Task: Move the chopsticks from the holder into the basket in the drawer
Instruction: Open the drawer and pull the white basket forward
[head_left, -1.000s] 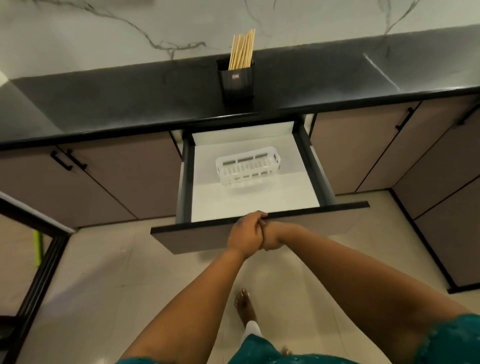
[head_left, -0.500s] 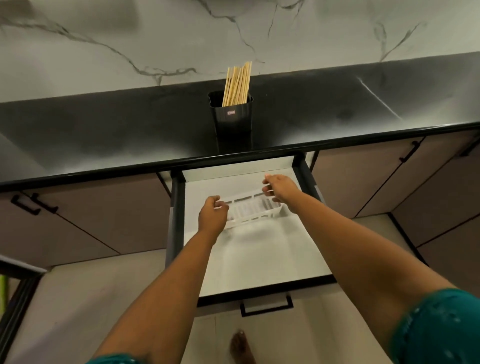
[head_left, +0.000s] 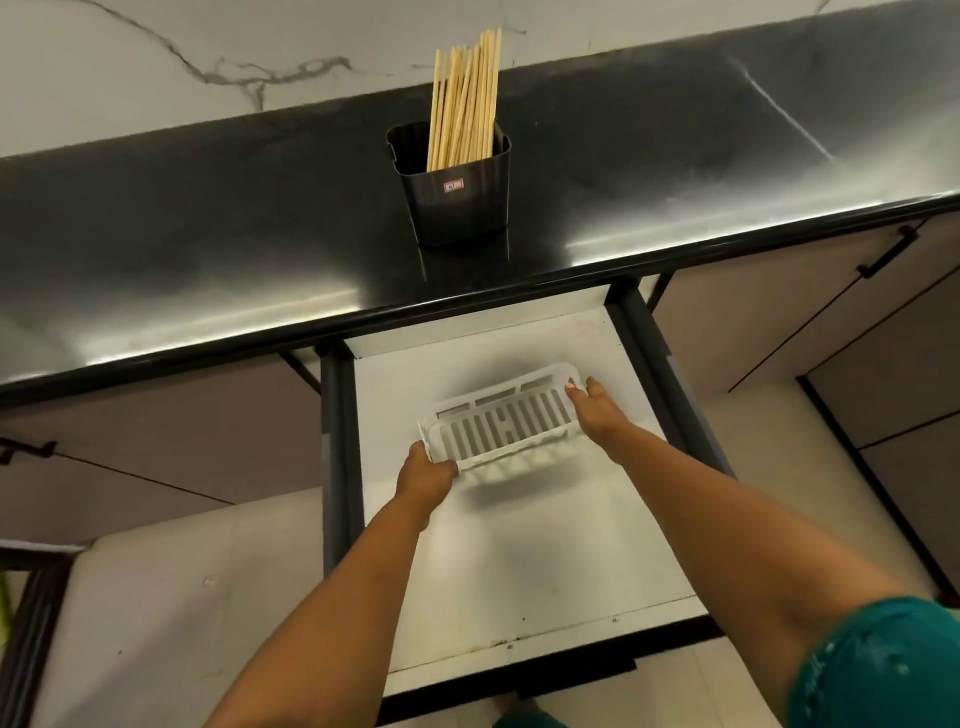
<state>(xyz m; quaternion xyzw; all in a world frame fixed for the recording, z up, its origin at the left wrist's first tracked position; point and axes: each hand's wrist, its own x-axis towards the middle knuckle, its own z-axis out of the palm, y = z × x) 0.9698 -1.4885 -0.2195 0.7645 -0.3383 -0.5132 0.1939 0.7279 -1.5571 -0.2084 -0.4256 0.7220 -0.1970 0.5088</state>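
Head view: I am gripping the basket (head_left: 503, 420) in the drawer (head_left: 545, 545), left hand (head_left: 423, 480) at its 8 o'clock corner, right hand (head_left: 597, 410) at 3. Chopsticks (head_left: 464, 104) are standing in the holder (head_left: 457, 202) at 12; light, stiff, probably slippery, so I'd pinch the bundle mid-length.

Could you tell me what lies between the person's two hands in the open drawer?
In the head view, the white basket spans between the left hand and right hand; each grips one end.
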